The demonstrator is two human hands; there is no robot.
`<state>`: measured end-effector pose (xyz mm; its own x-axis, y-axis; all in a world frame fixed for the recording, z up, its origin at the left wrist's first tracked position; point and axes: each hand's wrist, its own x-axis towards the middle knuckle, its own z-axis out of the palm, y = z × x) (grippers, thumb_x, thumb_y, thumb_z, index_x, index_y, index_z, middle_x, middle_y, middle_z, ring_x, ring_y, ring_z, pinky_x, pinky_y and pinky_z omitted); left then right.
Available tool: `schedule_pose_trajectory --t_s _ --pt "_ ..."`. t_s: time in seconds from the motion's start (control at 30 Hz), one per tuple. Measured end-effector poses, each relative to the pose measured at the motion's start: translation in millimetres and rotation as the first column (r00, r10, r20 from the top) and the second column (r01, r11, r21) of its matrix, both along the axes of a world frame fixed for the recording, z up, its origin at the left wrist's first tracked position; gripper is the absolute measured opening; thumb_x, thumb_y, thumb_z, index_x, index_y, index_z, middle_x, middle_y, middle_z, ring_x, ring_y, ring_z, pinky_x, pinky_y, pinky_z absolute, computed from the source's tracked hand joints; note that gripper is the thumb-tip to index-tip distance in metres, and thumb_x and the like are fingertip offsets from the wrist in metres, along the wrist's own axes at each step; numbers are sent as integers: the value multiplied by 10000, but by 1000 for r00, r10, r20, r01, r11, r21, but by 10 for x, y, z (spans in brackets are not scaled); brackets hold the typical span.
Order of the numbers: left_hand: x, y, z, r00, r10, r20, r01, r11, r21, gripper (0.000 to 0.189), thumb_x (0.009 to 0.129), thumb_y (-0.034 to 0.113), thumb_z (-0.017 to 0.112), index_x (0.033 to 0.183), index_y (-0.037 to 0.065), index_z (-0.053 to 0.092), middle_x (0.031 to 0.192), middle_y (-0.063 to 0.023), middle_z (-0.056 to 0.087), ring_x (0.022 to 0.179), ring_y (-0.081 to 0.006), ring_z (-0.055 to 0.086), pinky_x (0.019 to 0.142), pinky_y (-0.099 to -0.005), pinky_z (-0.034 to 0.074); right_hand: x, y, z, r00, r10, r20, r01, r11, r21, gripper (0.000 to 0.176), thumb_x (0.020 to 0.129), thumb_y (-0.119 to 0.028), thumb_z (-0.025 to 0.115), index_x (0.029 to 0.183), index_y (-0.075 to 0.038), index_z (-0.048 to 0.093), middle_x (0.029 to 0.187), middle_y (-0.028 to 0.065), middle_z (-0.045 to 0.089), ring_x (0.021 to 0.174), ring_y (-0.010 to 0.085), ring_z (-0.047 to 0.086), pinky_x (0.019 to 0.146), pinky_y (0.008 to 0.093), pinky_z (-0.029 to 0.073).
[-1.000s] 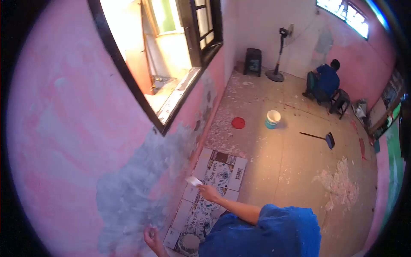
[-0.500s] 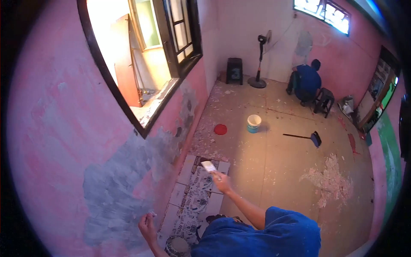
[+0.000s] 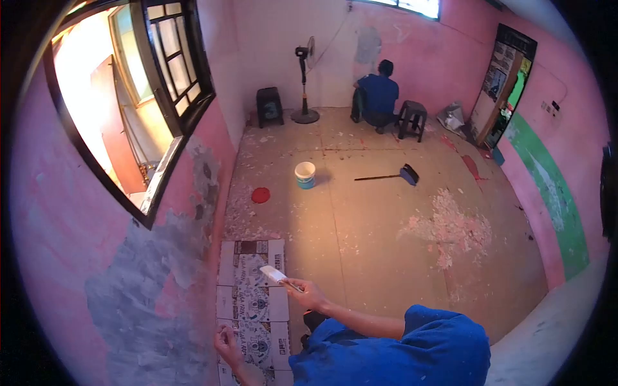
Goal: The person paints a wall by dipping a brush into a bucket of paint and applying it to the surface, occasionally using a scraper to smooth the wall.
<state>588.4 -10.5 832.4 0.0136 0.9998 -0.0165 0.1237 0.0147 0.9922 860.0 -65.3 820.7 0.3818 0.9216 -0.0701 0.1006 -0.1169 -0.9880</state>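
Head view is bent by a fisheye lens, and its corners are lost to a dark rim. The right hand (image 3: 310, 296) is closed around the handle of a scraper (image 3: 275, 276), which is held low above the flattened cardboard sheet (image 3: 250, 257). The handle is mostly covered by the fingers; only the pale blade is seen clearly. The left hand (image 3: 226, 342) is held near the foot of the pink wall (image 3: 58, 219), at the cardboard's lower edge. Its fingers are curled, but whether anything is gripped cannot be told. Both forearms are partly covered by a blue garment (image 3: 412, 350), which is cut off by the bottom edge.

Print and round emblems are seen on the cardboard, but no word can be read. Pictures or posters are noted at the doorway (image 3: 505, 80); their content is too small to make out.

A grey scraped patch (image 3: 145, 296) is noted on the wall below the open window (image 3: 129, 109). Farther off on the floor, a white and teal bucket (image 3: 304, 174), a red lid (image 3: 260, 194), a blue broom (image 3: 400, 174) and a heap of paint flakes (image 3: 450, 228) are recorded. A second person (image 3: 380, 93) is seen from behind at the far wall, between a pedestal fan (image 3: 304, 77) and a dark stool (image 3: 412, 119); that person's hands are hidden.
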Motion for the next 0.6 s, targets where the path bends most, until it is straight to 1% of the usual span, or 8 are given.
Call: schedule_pose_trajectory --t_s 0.1,0.17,0.23,0.3,0.37,0.4,0.47,0.6 --pt "315 -59 -18 999 -49 20 48 998 50 193 838 84 590 1006 1 543 764 -31 566 708 -92 529 626 -213 416 316 -201 344 989 -116 -95 114 993 -31 366 855 -205 582 1213 -140 548 775 -12 598 558 40 446 495 217 387" --pt "487 -77 -42 998 -58 -28 61 994 95 191 846 98 583 1008 3 543 755 -35 572 691 -90 529 614 -209 414 543 -289 477 983 -145 -111 121 972 -199 378 843 -198 573 1192 -57 542 1019 82 632 887 125 571 773 263 444" --pt "690 -46 12 979 -201 -19 199 978 -56 248 812 55 613 1040 6 531 777 -36 574 673 -86 528 625 -205 421 744 -363 446 975 -180 -128 160 975 -153 376 839 -185 575 1187 -45 543 1029 76 629 899 129 567 780 260 440" --pt "962 -26 67 978 -199 -60 196 979 -55 272 789 38 632 1041 7 534 797 -34 571 675 -82 526 634 -205 429 973 -432 382 974 -180 -140 166 980 -107 375 836 -172 576 1183 -33 543 1040 70 626 910 133 563 788 258 437" --pt "1299 -26 65 980 -178 -90 173 983 -61 298 767 21 650 1043 9 537 817 -33 569 676 -78 525 644 -205 436 1256 -529 278 961 -227 -156 213 972 -99 376 840 -154 570 1202 -60 535 842 40 629 681 108 564 614 254 459" --pt "1501 -34 49 982 -190 6 190 982 -3 314 750 13 663 1040 11 542 837 -33 567 680 -77 525 648 -207 441 1410 -583 296 976 -168 -141 155 983 -99 376 840 -154 570 1202 -60 535 842 40 629 681 108 564 614 254 459" --pt "1860 -61 91 983 -141 117 135 989 63 330 734 6 676 1037 12 546 856 -33 566 685 -75 525 651 -208 446 1710 -715 431 911 -191 -364 132 975 -180 385 852 -125 549 1233 -89 509 616 -22 512 452 53 432 418 228 369" --pt "2547 -296 124 989 -137 57 139 990 -31 369 712 -35 674 1054 -2 538 889 -40 579 772 -100 571 709 -229 471 2412 -844 475 915 -162 -370 106 980 -167 393 861 -85 524 1252 -110 486 519 -64 379 380 22 321 345 199 262"
